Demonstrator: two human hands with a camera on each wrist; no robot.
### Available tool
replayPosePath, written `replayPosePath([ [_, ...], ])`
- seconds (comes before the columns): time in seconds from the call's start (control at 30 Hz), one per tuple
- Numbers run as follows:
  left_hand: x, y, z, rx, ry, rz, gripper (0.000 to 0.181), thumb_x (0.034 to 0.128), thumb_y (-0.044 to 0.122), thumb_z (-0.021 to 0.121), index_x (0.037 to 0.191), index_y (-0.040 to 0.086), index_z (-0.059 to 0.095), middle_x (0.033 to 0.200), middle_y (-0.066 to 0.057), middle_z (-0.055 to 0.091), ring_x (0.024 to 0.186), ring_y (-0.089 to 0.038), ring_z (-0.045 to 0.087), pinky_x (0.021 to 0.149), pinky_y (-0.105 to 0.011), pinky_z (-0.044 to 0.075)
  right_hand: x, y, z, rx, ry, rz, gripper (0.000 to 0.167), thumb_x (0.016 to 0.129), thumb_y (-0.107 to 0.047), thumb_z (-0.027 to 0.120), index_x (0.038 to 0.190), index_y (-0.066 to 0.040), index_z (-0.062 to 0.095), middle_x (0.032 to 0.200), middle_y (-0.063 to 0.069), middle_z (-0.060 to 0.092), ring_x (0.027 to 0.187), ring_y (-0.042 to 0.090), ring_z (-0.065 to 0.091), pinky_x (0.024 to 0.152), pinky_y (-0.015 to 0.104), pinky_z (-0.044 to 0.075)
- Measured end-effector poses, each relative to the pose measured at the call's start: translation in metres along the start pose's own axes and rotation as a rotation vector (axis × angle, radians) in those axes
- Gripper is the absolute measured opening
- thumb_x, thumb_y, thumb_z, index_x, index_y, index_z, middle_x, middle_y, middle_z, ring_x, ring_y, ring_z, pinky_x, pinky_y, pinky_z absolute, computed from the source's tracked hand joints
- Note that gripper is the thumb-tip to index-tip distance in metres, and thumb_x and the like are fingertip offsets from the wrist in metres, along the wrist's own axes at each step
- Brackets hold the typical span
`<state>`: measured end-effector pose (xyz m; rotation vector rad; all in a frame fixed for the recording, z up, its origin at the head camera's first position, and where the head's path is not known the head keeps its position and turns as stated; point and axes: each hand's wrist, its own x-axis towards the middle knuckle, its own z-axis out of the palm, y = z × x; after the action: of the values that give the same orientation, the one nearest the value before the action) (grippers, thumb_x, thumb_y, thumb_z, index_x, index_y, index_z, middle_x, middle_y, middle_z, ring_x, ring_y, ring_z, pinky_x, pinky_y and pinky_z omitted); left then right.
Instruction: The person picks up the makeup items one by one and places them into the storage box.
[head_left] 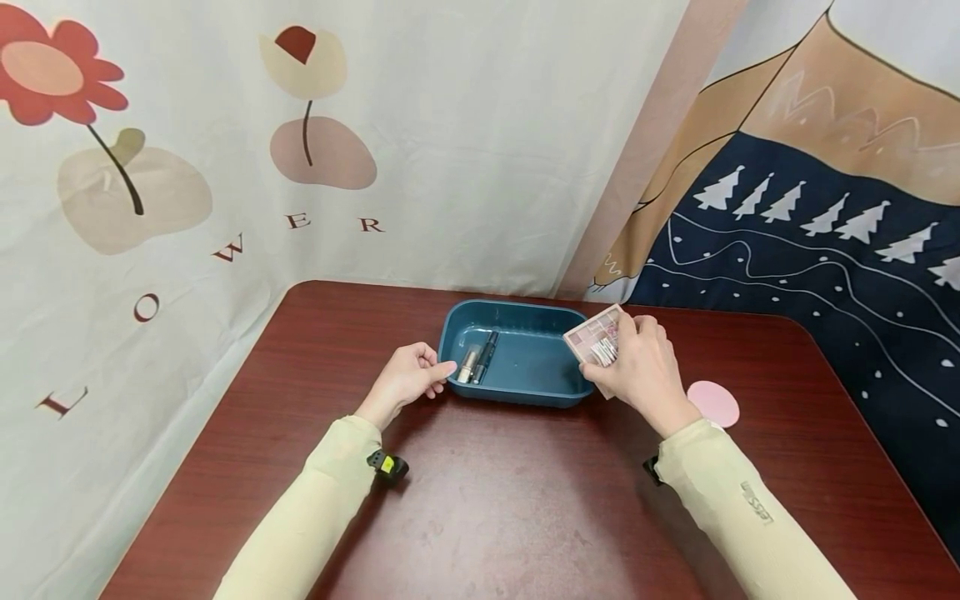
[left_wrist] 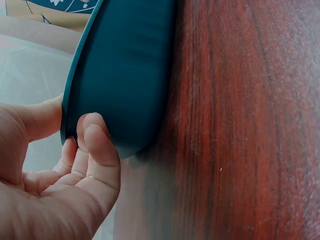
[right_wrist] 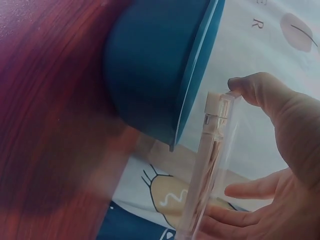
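A blue-green plastic basin (head_left: 525,390) stands toward the back of the table. Inside it, at the left end, lie a dark pen-like tube (head_left: 486,357) and a small clear-and-gold cosmetic tube (head_left: 468,364). My left hand (head_left: 411,377) pinches the basin's left rim, thumb on top and fingers curled underneath, as the left wrist view shows. Over the basin's right end, my right hand (head_left: 639,360) grips an eyeshadow palette (head_left: 592,335) by its edges, tilted. In the right wrist view the palette (right_wrist: 206,165) appears edge-on, with a clear lid, beside the basin wall (right_wrist: 150,65).
On the brown wooden table (head_left: 480,500), a pink round disc (head_left: 714,403) lies right of the basin, partly behind my right wrist. A pale curtain (head_left: 465,150) printed with flowers hangs behind, and a dark-blue one (head_left: 795,267) with trees hangs on the right.
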<state>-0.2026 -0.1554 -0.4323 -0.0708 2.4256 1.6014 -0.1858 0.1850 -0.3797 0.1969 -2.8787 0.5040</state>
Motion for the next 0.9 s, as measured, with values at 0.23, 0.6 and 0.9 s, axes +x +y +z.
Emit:
replayPosePath([
  [0.23, 0.000, 0.000, 0.000, 0.000, -0.004, -0.007, 0.027, 0.0955, 0.015, 0.076, 0.087, 0.003, 0.054, 0.073, -0.009, 0.067, 0.063, -0.021, 0.066, 0.062, -0.030, 0.058, 0.004, -0.004, 0.006, 0.014, 0.024, -0.045, 0.094, 0.074, -0.036, 0.084, 0.147, 0.008, 0.043, 0.127, 0.032, 0.051, 0.109, 0.044, 0.050, 0.092, 0.059, 0.048],
  [0.6, -0.001, 0.001, 0.000, 0.001, 0.000, -0.020, 0.027, 0.0959, 0.017, 0.076, 0.087, 0.004, 0.053, 0.074, -0.009, 0.067, 0.061, -0.016, 0.063, 0.064, -0.031, 0.059, 0.010, -0.007, 0.021, 0.059, 0.077, -0.108, 0.092, 0.072, -0.032, 0.085, 0.147, 0.006, 0.047, 0.129, 0.031, 0.050, 0.112, 0.043, 0.050, 0.093, 0.059, 0.046],
  [0.9, -0.001, 0.001, 0.001, -0.002, 0.004, -0.023, 0.027, 0.0955, 0.016, 0.076, 0.087, 0.004, 0.054, 0.073, -0.008, 0.067, 0.062, -0.020, 0.065, 0.064, -0.032, 0.059, 0.014, -0.013, 0.028, 0.083, 0.112, -0.180, 0.090, 0.071, -0.032, 0.088, 0.142, 0.008, 0.050, 0.129, 0.030, 0.051, 0.111, 0.042, 0.051, 0.094, 0.059, 0.047],
])
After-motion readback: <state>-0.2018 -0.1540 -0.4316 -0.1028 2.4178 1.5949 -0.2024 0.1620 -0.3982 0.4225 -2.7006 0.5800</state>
